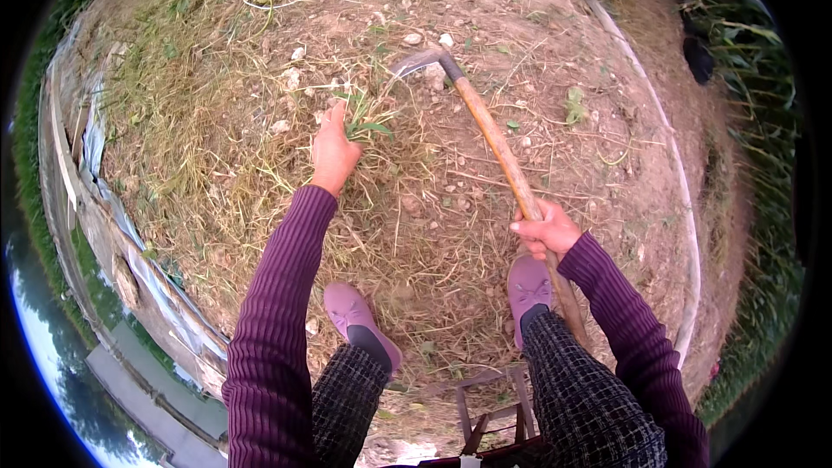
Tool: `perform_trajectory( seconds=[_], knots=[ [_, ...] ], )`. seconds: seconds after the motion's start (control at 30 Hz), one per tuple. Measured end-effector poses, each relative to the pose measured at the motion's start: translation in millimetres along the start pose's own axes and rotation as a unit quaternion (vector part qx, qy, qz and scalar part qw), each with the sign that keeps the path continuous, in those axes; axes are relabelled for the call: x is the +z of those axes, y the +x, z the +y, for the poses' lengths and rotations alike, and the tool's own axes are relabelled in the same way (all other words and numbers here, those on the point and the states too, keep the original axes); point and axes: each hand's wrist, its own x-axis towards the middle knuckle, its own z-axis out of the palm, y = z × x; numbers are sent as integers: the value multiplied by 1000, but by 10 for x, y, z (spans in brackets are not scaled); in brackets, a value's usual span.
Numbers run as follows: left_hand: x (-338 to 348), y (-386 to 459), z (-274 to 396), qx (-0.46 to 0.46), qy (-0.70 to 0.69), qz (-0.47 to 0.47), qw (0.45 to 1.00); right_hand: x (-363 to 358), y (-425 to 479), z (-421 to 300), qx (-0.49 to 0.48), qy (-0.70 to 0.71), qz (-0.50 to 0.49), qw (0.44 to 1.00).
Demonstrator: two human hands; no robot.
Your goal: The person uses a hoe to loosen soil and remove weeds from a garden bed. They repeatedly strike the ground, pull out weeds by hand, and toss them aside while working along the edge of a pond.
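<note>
A tuft of green grassy weeds [364,118] sits between the thumb and fingers of my left hand [336,151], low over ground strewn with dry grass. My right hand [546,229] is closed around the wooden handle of a hoe [494,131]. Its metal blade [417,62] is turned left and rests at the soil, a little beyond and right of the weeds. The lower part of the handle runs back past my right shoe [528,286], towards my right leg.
Cut dry grass [214,156] covers the left side, while bare soil with stones [445,40] shows farther out. A pale hose-like strip [676,162] curves along the right, before tall green plants [760,97]. Plastic sheeting [94,133] edges the left. A wooden stool frame [494,413] stands below me.
</note>
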Motion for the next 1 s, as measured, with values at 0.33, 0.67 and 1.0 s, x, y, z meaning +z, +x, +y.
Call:
perform_trajectory(
  seconds=[0.33, 0.67, 1.0],
  knots=[
    [319, 409, 267, -220, -232, -24, 947, -3, -56, -9, -20, -16, 10, 1000],
    [43, 416, 13, -144, -387, -65, 909, -12, -115, 21, -19, 18, -15, 1000],
    [-892, 436, 206, -149, -526, 79, 834, -100, -155, 44, -7, 59, -33, 998]
  ],
)
